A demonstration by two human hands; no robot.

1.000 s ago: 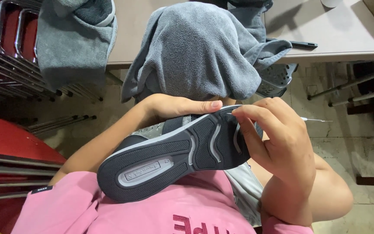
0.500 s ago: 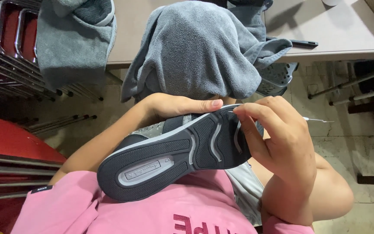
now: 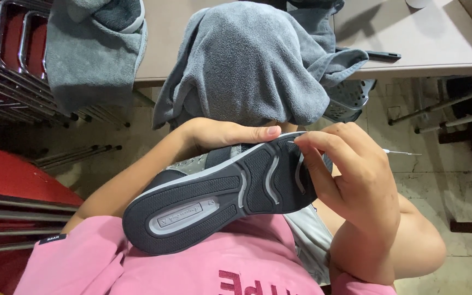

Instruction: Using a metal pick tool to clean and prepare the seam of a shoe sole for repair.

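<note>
A grey sports shoe (image 3: 214, 196) lies sole-up against my pink shirt, its dark sole with grey grooves facing the camera. My left hand (image 3: 222, 134) curls over the shoe's upper edge from behind and holds it. At the toe end, my right hand (image 3: 350, 175) pinches a thin metal needle-like tool (image 3: 402, 152), whose tip touches the sole's rim while its shaft sticks out to the right.
A grey towel (image 3: 258, 60) hangs off the table edge (image 3: 427, 68) just above the shoe. Another grey cloth (image 3: 91, 49) drapes over stacked red chairs (image 3: 6, 60) at the left. A grey plastic basket (image 3: 350, 101) sits under the table; metal legs stand at the right.
</note>
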